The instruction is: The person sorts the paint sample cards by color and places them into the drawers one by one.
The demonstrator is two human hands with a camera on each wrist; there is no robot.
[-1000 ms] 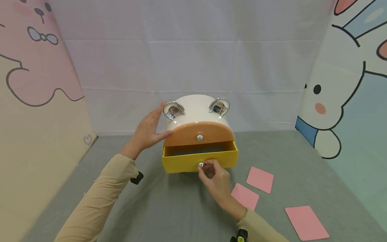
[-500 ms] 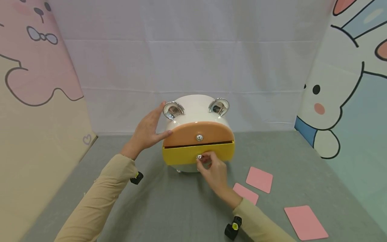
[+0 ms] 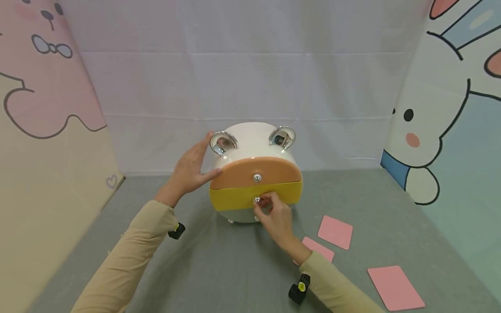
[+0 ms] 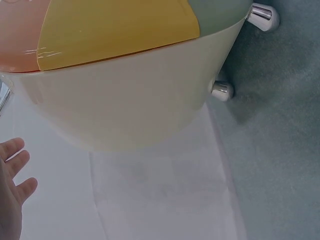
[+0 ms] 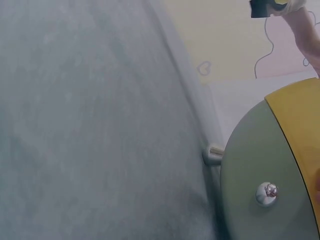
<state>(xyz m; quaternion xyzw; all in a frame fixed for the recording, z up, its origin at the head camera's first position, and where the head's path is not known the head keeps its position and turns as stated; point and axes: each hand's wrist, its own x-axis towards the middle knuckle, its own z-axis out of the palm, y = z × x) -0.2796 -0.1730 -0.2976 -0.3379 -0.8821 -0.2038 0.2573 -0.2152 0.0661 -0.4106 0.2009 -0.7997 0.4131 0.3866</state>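
Gray fabric (image 3: pixel 203 269) bore the chest (image 3: pixel 252 137), its yellow drawer (image 3: pixel 231 199) spanning left to right. From near right, the right hand (image 3: pixel 278 221) pinched its knob (image 3: pixel 257 200); the left hand (image 3: pixel 190 168), fingers extended, flanked the chest's left.

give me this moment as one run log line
left hand: beside cabinet | right hand: pinches knob on yellow drawer | yellow drawer: closed | orange drawer: closed | pink cards: on table

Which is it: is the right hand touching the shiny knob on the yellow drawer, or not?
Touching. The head view shows it: the right hand pinches the shiny knob of the yellow drawer between thumb and finger.
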